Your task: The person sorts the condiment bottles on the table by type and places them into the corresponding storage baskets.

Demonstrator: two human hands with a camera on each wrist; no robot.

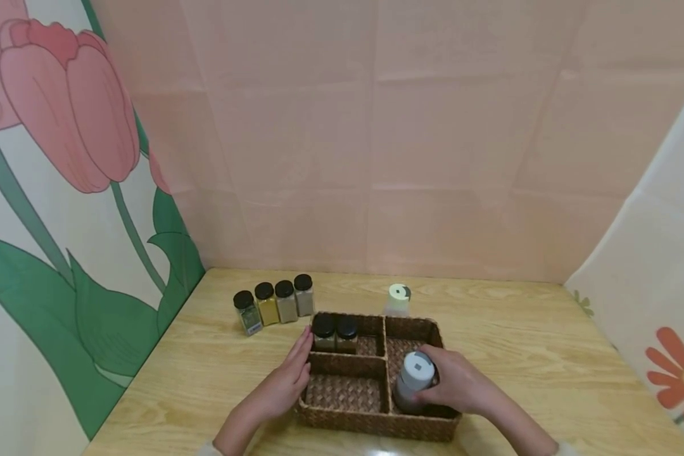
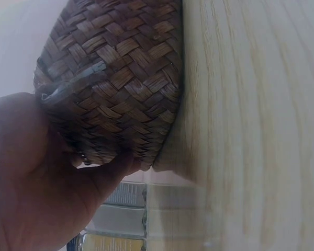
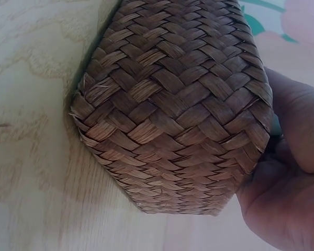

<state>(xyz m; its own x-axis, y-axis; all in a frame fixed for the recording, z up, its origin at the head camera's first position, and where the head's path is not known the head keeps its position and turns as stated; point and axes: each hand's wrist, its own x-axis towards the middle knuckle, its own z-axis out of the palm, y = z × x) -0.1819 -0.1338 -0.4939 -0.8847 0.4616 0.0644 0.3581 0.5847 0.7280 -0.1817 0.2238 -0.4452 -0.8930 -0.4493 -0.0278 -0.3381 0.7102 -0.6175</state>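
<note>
A brown woven basket [image 1: 376, 425] with three compartments sits on the table. My left hand [image 1: 282, 386] lies along its left side, fingers fairly straight; the left wrist view shows the thumb [image 2: 112, 175] against the weave. With my right hand [image 1: 458, 383] I grip a white-capped bottle [image 1: 417, 373] upright in the long right compartment, near its front end. The basket wall hides that bottle in the right wrist view. Two black-lidded spice jars [image 1: 323, 326] stand side by side in the back left compartment. Bare weave shows across the front left compartment [image 1: 344, 394].
Several black-lidded spice jars [image 1: 268, 304] stand in a slanted row on the table, left of and behind the basket. Another white-capped bottle [image 1: 398, 299] is just behind the basket. Printed cloth [image 1: 376, 158] hangs round the wooden table [image 1: 519, 342] at the back and sides.
</note>
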